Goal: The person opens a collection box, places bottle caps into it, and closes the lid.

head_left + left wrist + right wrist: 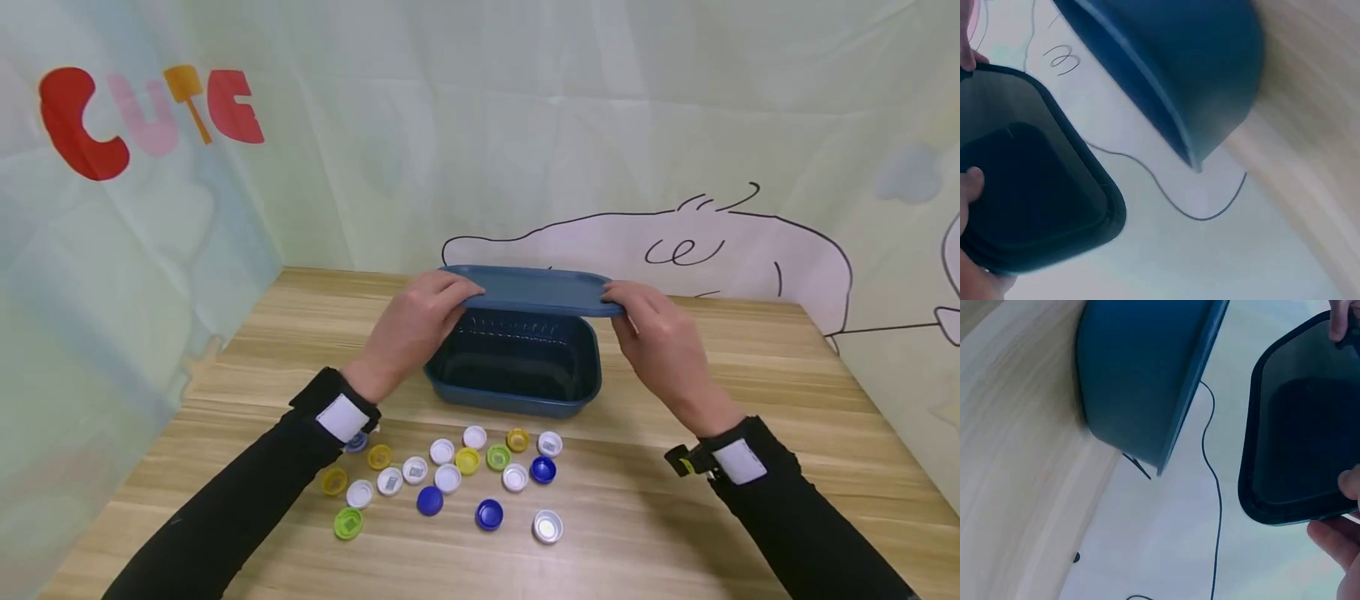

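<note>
Between my two hands a dark blue lid is held up, above and toward the back of an open dark blue plastic box. My left hand grips the lid's left end, and my right hand pinches its right end. In the left wrist view the underside of the lid shows, with a thumb pressed against it. The right wrist view shows the lid apart from the box wall. Inside the box the visible floor is dark and bare.
Several bottle caps in white, yellow, green and blue lie loose on the wood-grain table in front of the box, among them a white cap and a blue cap. A printed cloth backdrop hangs behind the table.
</note>
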`<state>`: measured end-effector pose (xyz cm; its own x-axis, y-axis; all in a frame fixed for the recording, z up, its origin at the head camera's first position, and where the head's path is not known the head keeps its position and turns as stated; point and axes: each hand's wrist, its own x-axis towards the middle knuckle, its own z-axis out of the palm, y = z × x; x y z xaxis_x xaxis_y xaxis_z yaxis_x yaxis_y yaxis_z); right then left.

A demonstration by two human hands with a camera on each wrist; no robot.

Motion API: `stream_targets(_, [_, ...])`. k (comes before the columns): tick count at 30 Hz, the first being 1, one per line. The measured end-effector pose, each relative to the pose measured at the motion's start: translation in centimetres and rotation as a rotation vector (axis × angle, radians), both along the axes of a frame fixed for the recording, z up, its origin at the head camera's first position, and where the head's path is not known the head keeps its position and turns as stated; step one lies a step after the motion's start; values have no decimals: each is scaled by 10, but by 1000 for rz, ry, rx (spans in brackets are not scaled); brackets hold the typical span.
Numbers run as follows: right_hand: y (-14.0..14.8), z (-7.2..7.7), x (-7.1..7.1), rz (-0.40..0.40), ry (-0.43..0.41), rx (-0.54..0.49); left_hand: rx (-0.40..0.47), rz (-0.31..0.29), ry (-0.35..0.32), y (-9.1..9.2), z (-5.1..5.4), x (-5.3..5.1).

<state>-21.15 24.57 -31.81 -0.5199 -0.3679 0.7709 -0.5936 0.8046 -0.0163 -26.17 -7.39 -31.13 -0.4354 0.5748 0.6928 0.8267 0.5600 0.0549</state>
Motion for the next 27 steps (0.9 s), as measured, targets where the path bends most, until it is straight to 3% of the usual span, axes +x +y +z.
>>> stream_targets(4, [5,5,3,-5,43,-56,61,2,73,-2,9,-2])
stream_targets(7, [11,10,6,-15,61,-99,97,-4,76,-4,12,-6])
stream_targets(12, [25,18,15,-62,85,-184,229,-90,-89,1,13,-16])
stream_targets(17, [40,23,28,-119,115,-247,363,-216,-272,22,16,-24])
stream_targets(22, [56,35,37,-180,163,-361,475,-276,-382,52,23,-18])
stream_targets(27, [77,42,44,-279,180,-432,504,-285,-492,79,28,-12])
